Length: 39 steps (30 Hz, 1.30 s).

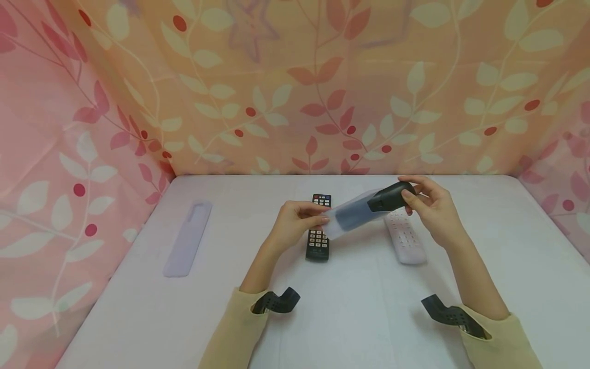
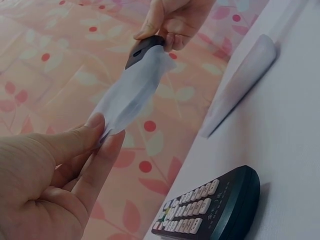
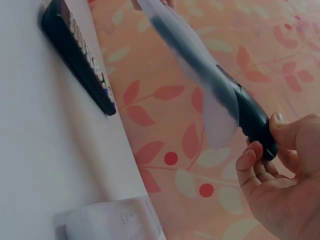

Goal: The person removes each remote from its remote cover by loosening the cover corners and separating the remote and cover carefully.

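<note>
Above the table, a black remote control [image 1: 394, 197] lies partly inside a translucent soft plastic sleeve [image 1: 329, 228]. My left hand [image 1: 292, 223] pinches the sleeve's far end between thumb and fingers. With thumb and fingertips, my right hand [image 1: 433, 210] grips the remote's bare end, which sticks out of the sleeve. In the right wrist view the sleeve's open edge [image 3: 220, 132] hangs loose around the remote. Beneath the hands, a second black remote control [image 1: 318, 248] lies keys up, its middle partly hidden. Under the right hand lies a pale remote control [image 1: 407, 241].
Toward the left side of the white table [image 1: 129, 318] lies a flat, pale lilac cover [image 1: 186, 246] with a notch near its top. Patterned curtains [image 1: 258, 113] hang behind the table and along both sides. Each wrist carries a black camera mount [image 1: 276, 301].
</note>
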Each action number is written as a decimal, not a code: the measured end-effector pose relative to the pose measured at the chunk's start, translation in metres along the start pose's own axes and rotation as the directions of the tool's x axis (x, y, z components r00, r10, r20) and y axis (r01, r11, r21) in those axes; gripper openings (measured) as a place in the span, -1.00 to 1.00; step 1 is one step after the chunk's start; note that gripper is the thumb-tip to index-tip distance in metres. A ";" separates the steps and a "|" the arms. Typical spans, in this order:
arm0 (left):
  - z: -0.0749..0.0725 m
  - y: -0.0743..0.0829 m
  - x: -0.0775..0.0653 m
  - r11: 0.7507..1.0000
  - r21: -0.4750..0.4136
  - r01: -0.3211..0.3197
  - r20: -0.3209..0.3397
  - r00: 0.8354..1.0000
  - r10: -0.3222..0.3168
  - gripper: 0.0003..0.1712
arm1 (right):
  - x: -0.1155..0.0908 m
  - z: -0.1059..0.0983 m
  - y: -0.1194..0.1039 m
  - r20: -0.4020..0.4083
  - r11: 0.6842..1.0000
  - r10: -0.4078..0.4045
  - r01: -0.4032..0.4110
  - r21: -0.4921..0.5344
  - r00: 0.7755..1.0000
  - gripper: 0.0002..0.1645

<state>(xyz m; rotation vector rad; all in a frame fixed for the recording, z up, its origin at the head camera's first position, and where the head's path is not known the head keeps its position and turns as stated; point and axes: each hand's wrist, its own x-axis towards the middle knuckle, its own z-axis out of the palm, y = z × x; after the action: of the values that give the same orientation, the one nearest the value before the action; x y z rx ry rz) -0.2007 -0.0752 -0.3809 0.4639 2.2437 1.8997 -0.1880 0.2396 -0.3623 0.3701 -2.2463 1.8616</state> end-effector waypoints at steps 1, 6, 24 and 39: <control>0.000 0.000 0.000 1.000 0.001 -0.001 -0.001 1.000 0.001 -0.70 | 0.000 0.000 0.000 -0.001 1.000 0.000 0.000 0.000 1.000 -0.58; -0.001 0.000 0.000 1.000 -0.005 -0.003 -0.005 1.000 0.003 -0.70 | 0.000 -0.002 0.000 -0.012 1.000 0.005 -0.005 0.010 1.000 -0.58; -0.004 0.001 0.000 1.000 -0.019 -0.013 -0.015 1.000 0.013 -0.72 | 0.001 -0.009 0.001 -0.051 0.999 0.030 -0.028 0.039 0.998 -0.59; -0.005 0.001 0.000 1.000 -0.022 -0.011 -0.009 1.000 0.010 -0.72 | 0.001 -0.010 0.001 -0.063 0.992 0.027 -0.019 0.127 0.998 -0.59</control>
<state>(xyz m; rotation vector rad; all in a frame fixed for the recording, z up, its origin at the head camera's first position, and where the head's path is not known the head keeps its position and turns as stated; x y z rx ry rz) -0.2016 -0.0796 -0.3791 0.4654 2.2277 1.9340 -0.1895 0.2498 -0.3612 0.3003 -2.1067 2.0033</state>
